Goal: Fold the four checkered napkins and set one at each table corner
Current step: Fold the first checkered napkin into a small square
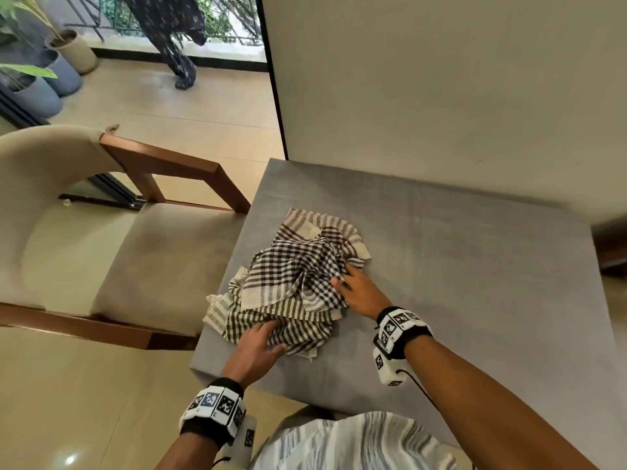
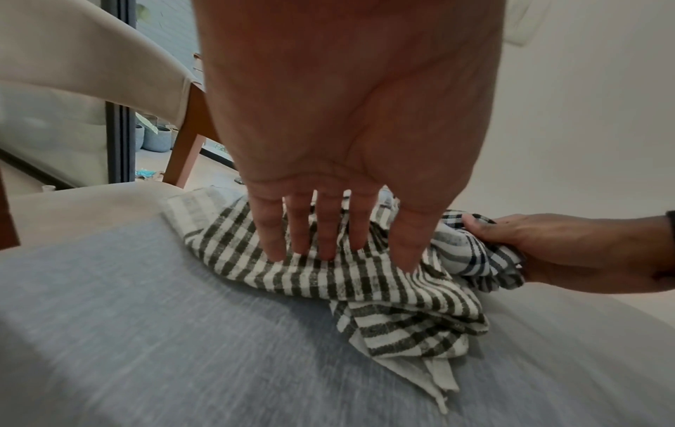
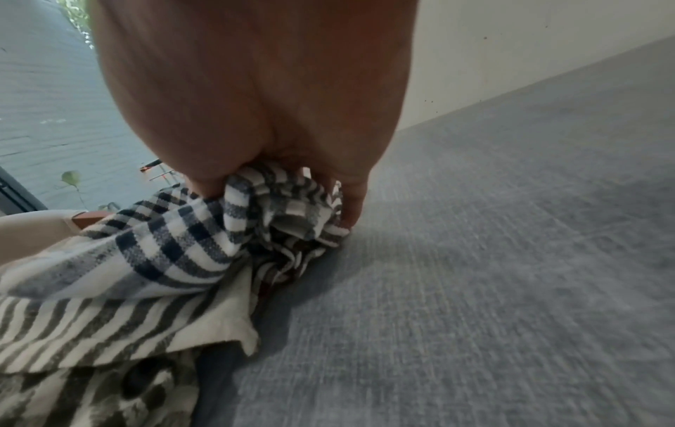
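A crumpled heap of checkered napkins (image 1: pixel 291 279) lies on the left part of the grey table (image 1: pixel 468 286). My left hand (image 1: pixel 263 340) rests flat on the nearest olive-checked napkin (image 2: pixel 328 283), its fingers (image 2: pixel 325 231) straight and pressing the cloth down. My right hand (image 1: pixel 354 288) is at the heap's right side. Its fingers (image 3: pixel 350 199) curl into a bunch of the black-and-white checked napkin (image 3: pixel 175 245) and grip it. The same grip shows in the left wrist view, with the right hand (image 2: pixel 555 254) at the right edge. How many napkins are in the heap cannot be told.
A beige upholstered chair (image 1: pixel 101 252) with wooden arms stands against the table's left edge. A pale wall (image 1: pixel 441 79) runs along the table's far side. Plant pots (image 1: pixel 54 83) stand on the floor far left. The table's right half (image 1: pixel 492 317) is bare cloth.
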`<action>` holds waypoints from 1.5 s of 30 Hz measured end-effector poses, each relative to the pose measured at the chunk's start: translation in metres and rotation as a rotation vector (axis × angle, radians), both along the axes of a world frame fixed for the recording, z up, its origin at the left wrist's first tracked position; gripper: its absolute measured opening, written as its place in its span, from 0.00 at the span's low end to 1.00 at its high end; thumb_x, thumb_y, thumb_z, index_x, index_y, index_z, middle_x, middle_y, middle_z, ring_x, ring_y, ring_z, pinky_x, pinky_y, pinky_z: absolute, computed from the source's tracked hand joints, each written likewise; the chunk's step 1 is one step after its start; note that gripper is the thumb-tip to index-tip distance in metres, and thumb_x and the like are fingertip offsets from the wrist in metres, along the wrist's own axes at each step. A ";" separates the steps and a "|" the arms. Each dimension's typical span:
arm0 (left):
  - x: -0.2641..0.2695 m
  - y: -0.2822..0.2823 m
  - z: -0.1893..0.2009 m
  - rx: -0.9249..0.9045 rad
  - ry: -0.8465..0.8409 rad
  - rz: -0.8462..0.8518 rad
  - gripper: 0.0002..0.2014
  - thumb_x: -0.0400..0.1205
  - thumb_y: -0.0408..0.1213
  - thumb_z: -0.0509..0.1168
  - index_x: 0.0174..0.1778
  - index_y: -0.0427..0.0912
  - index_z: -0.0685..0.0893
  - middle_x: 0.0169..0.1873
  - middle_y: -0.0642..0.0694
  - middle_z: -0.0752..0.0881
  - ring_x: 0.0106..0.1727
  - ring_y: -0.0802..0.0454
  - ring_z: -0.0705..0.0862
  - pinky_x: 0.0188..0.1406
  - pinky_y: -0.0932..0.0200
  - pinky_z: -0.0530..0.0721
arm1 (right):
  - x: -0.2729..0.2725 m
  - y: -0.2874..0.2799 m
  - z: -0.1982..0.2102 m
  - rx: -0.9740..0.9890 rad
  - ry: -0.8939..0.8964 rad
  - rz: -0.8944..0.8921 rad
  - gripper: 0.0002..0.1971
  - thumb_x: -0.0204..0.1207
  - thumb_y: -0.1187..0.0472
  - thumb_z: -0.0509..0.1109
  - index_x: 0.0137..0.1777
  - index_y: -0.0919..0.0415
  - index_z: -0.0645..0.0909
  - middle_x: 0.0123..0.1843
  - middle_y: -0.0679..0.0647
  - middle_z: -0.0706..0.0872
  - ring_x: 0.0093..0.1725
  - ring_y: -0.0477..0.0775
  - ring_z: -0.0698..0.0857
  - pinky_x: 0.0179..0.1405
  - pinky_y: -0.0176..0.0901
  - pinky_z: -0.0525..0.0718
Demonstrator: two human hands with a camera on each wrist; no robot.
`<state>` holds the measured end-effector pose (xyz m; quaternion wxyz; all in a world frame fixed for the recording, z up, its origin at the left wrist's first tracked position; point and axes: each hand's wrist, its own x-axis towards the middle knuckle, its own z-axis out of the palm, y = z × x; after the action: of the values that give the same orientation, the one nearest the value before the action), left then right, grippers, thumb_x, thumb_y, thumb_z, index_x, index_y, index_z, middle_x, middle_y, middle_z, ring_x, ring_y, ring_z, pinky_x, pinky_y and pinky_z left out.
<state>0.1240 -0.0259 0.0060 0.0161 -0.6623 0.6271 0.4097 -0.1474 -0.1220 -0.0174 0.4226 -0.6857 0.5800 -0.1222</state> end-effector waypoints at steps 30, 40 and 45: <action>-0.254 -0.026 0.030 -0.479 0.299 -0.662 0.14 0.78 0.45 0.61 0.50 0.45 0.89 0.47 0.49 0.88 0.48 0.49 0.83 0.49 0.52 0.81 | -0.206 0.151 0.094 0.254 -0.311 -0.548 0.27 0.71 0.43 0.77 0.68 0.51 0.80 0.61 0.46 0.89 0.58 0.44 0.88 0.60 0.43 0.86; -0.365 -0.003 0.062 -0.384 0.356 -0.510 0.10 0.83 0.44 0.65 0.36 0.47 0.80 0.31 0.53 0.82 0.32 0.55 0.76 0.32 0.62 0.69 | -0.288 0.184 0.072 0.028 -0.169 -0.387 0.39 0.65 0.36 0.79 0.77 0.40 0.72 0.71 0.40 0.67 0.72 0.40 0.70 0.71 0.32 0.69; -0.399 0.003 0.065 -0.410 0.325 -0.538 0.07 0.82 0.42 0.66 0.44 0.45 0.87 0.39 0.51 0.88 0.41 0.55 0.82 0.43 0.60 0.79 | -0.291 0.187 0.054 -0.162 -0.209 -0.386 0.11 0.79 0.55 0.74 0.60 0.50 0.82 0.54 0.44 0.83 0.55 0.45 0.82 0.56 0.46 0.82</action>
<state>-0.2749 -0.0232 0.0707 -0.1095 -0.3895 0.8421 0.3567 -0.4388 0.0652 0.0365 0.3926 -0.5773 0.6417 -0.3176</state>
